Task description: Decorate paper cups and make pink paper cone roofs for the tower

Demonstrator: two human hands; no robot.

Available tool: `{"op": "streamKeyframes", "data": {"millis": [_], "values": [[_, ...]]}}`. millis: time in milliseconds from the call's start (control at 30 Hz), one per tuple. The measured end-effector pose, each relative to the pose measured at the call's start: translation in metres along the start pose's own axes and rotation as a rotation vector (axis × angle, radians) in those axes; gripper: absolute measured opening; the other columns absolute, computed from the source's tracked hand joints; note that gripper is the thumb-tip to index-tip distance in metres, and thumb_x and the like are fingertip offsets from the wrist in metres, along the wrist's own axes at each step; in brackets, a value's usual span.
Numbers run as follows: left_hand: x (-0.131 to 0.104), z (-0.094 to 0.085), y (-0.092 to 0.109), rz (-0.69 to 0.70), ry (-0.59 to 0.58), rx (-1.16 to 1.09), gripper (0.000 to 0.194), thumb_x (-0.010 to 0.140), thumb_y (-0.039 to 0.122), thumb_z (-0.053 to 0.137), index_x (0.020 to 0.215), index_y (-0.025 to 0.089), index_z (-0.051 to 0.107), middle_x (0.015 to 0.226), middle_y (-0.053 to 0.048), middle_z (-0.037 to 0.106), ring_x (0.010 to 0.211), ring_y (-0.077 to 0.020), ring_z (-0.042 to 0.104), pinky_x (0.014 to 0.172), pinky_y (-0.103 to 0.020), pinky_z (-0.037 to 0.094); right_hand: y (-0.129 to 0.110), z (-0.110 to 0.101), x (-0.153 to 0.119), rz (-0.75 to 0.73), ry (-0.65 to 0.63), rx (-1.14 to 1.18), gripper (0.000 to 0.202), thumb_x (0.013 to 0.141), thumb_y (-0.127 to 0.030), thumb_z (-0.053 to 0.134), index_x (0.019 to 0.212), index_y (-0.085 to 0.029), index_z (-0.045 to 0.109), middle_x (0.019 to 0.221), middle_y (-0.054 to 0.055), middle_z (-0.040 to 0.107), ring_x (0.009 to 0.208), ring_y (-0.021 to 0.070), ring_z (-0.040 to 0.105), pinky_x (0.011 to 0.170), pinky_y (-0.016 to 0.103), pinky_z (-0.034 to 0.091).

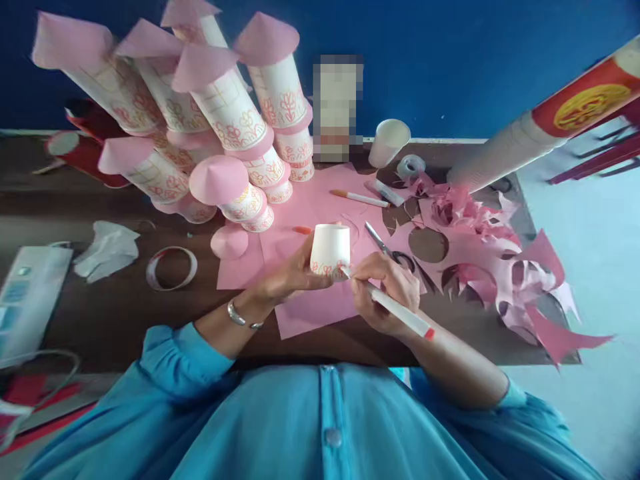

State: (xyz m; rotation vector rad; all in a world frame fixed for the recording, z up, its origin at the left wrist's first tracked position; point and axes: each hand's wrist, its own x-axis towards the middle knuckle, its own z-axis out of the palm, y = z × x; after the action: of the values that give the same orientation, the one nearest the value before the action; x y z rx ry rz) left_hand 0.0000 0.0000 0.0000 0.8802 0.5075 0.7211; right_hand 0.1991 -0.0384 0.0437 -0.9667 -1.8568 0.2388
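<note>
A small white paper cup with a red drawn flower border (330, 248) is held upside down above the pink paper sheets (305, 303) on the dark brown worktop (200, 340), gripped between the thumb and fingers of the left hand (300, 267). By the right hand (387, 290), just beside it, a slim white red-ended marker (403, 315) is pinched near its tip, which is met by the cup's lower border. The marker's long axis is slanted down and outward, along the bent right forearm.
</note>
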Motion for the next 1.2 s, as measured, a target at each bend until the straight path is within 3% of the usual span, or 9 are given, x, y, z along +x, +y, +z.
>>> {"op": "streamKeyframes", "data": {"millis": [133,233,333,467,600,800,933,1200], "values": [[-0.0005,0.0009,-0.0009,0.016,0.011,-0.014,0.084,0.079,0.026,0.09,0.153,0.033,0.052,0.109,-0.003,0.068,0.099,-0.0196,0.064,0.087,-0.032,0.051,-0.0042,-0.0019,0.0005,0.031,0.019,0.131,0.016,0.089,-0.009,0.06,0.094,-0.024,0.059,0.073,-0.002,0.067,0.061,0.0137,0.067,0.053,0.025,0.051],[0.0001,0.0004,-0.002,0.039,0.04,-0.051,0.082,0.077,0.028,0.091,0.151,0.032,0.055,0.111,-0.004,0.071,0.102,-0.0224,0.067,0.092,-0.035,0.052,-0.0028,-0.0031,-0.0003,0.075,0.102,0.286,0.016,0.09,-0.008,0.061,0.097,-0.023,0.062,0.077,-0.001,0.067,0.061,0.0142,0.067,0.054,0.027,0.053],[0.0015,-0.0015,-0.0028,0.056,0.039,-0.074,0.069,0.08,0.031,0.088,0.144,0.029,0.062,0.112,-0.004,0.074,0.108,-0.0249,0.069,0.096,-0.037,0.052,0.0012,-0.0029,-0.0025,0.179,0.145,0.355,0.013,0.093,-0.011,0.063,0.098,-0.022,0.064,0.08,0.001,0.067,0.066,0.0159,0.068,0.059,0.031,0.056],[0.0035,-0.0028,-0.0024,0.056,0.032,-0.107,0.055,0.084,0.028,0.082,0.136,0.028,0.066,0.112,-0.004,0.075,0.111,-0.0247,0.07,0.096,-0.035,0.053,0.0047,-0.0007,-0.0055,0.252,0.111,0.409,0.008,0.097,-0.016,0.065,0.101,-0.022,0.065,0.086,0.003,0.07,0.075,0.0185,0.07,0.068,0.037,0.06],[0.0035,-0.0002,-0.0017,0.06,0.002,-0.15,0.048,0.085,0.026,0.081,0.131,0.027,0.069,0.109,-0.004,0.075,0.105,-0.0222,0.071,0.094,-0.034,0.054,0.0028,0.0008,-0.0038,0.215,0.082,0.393,0.01,0.097,-0.014,0.064,0.102,-0.022,0.066,0.087,0.003,0.071,0.077,0.0184,0.072,0.069,0.035,0.06],[0.0026,0.005,0.0006,0.04,-0.014,-0.106,0.069,0.075,0.027,0.093,0.137,0.03,0.062,0.115,-0.005,0.073,0.103,-0.0227,0.071,0.094,-0.038,0.055,-0.0013,-0.0003,0.0013,0.117,0.085,0.292,0.014,0.093,-0.01,0.064,0.099,-0.023,0.064,0.082,0.001,0.07,0.07,0.0162,0.071,0.063,0.03,0.058],[0.0024,0.0046,0.0013,0.012,0.029,-0.098,0.061,0.077,0.028,0.092,0.132,0.028,0.064,0.111,-0.005,0.073,0.101,-0.0216,0.07,0.095,-0.037,0.054,-0.0014,-0.001,-0.0001,0.048,0.074,0.192,0.016,0.09,-0.01,0.064,0.099,-0.024,0.063,0.077,-0.001,0.068,0.062,0.0142,0.066,0.056,0.027,0.053],[0.004,0.0064,0.0037,0.026,0.016,-0.056,0.057,0.076,0.025,0.092,0.127,0.026,0.065,0.1,-0.002,0.068,0.09,-0.0164,0.064,0.083,-0.029,0.052,-0.0011,-0.0013,-0.0003,0.004,0.007,0.133,0.018,0.09,-0.009,0.063,0.099,-0.024,0.061,0.077,-0.001,0.07,0.065,0.0143,0.07,0.059,0.025,0.056]]}}
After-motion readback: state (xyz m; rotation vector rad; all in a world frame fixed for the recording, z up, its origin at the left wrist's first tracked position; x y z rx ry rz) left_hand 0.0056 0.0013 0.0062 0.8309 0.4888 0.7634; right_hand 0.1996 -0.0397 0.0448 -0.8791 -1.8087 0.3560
